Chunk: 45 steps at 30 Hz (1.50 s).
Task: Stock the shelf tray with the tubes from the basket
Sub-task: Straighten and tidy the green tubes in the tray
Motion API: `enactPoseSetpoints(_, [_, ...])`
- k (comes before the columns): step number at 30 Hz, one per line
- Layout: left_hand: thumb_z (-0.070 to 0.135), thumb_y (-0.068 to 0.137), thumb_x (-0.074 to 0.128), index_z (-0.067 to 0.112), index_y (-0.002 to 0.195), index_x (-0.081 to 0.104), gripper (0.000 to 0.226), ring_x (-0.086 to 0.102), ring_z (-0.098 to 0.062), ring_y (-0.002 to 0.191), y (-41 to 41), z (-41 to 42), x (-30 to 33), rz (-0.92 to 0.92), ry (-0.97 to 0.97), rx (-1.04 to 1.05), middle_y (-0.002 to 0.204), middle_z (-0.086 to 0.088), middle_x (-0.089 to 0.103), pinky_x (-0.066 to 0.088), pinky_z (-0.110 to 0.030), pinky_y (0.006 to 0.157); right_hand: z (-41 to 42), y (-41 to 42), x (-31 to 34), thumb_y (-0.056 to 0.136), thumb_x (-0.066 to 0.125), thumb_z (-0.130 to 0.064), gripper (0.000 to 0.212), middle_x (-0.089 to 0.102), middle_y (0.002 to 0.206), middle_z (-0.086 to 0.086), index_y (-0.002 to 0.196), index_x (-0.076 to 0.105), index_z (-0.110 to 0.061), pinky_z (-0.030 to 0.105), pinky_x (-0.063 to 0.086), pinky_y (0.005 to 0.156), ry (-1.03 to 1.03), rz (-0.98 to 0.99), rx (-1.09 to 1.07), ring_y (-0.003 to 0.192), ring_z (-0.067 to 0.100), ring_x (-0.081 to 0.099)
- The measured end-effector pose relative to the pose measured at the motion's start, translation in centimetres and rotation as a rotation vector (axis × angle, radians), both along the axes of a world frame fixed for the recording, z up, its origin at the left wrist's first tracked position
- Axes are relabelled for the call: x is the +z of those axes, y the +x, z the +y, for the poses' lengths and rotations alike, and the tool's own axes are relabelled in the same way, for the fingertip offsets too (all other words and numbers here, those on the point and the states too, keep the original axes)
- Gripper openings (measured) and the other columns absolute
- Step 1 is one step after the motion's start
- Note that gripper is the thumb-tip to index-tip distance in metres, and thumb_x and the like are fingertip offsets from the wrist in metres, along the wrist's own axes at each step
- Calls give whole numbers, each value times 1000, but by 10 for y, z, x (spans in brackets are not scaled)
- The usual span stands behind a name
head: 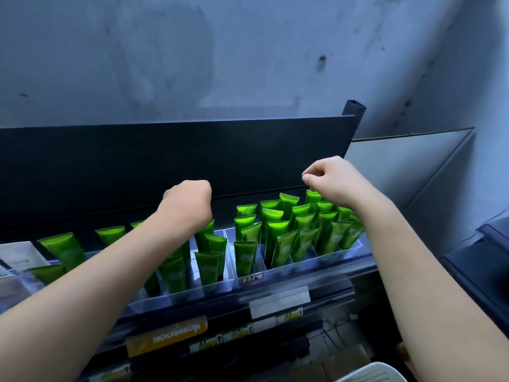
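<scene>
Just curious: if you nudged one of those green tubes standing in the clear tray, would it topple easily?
Probably. The green tubes already lean at angles, resting on neighbours and dividers. They look like light, slightly squashy plastic. The clear tray should catch them.

Dim, bluish light; green tubes (278, 232) glow brightest; lower edge labels blurred; wide-angle bending at the borders.
</scene>
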<state>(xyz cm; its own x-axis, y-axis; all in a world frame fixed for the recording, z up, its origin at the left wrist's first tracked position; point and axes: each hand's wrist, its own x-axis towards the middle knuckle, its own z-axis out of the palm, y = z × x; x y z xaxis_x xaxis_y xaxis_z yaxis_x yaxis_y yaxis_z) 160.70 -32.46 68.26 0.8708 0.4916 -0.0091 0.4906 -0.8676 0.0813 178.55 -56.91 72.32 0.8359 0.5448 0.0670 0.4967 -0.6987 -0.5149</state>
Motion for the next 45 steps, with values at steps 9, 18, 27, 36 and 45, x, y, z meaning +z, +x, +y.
enactPoseSetpoints(9, [0, 72, 54, 18, 85, 76, 31, 65, -33, 73, -3, -1, -2, -53, -4, -68, 91, -8, 74, 62, -38, 67, 33, -3, -19, 89, 73, -32, 26, 78, 104, 9, 108, 78, -15, 45, 62, 85, -331, -58, 170, 95, 30, 72])
enactPoseSetpoints(18, [7, 82, 52, 30, 104, 76, 39, 66, -29, 94, -14, 1, 7, -24, -4, -110, 103, 2, 73, 58, -37, 81, 39, 1, -22, 89, 68, -23, 21, 76, 96, -11, 100, 82, -34, 38, 63, 80, -390, -83, 186, 85, 14, 69])
enactPoseSetpoints(27, [24, 93, 54, 26, 119, 69, 30, 60, -30, 109, -13, -11, 17, -9, 27, -158, 115, -1, 68, 53, -41, 90, 38, 0, -21, 98, 53, -53, 50, 71, 79, 8, 84, 72, -9, 38, 58, 70, -405, -75, 144, 76, 29, 69])
enactPoseSetpoints(36, [41, 96, 57, 27, 103, 76, 24, 65, -28, 97, 51, -60, 30, -42, -62, -381, 99, 0, 72, 58, -43, 85, 50, -12, -25, 84, 65, -18, 6, 62, 82, 4, 88, 69, -16, 30, 46, 65, -458, -195, -62, 71, 29, 59])
enactPoseSetpoints(45, [24, 89, 65, 27, 87, 69, 6, 67, -26, 89, 83, -65, 21, 44, -99, -378, 94, 3, 71, 58, -36, 75, 48, -6, -41, 78, 60, -7, 14, 53, 66, 4, 69, 53, -14, 26, 38, 53, -294, -41, -172, 60, 29, 49])
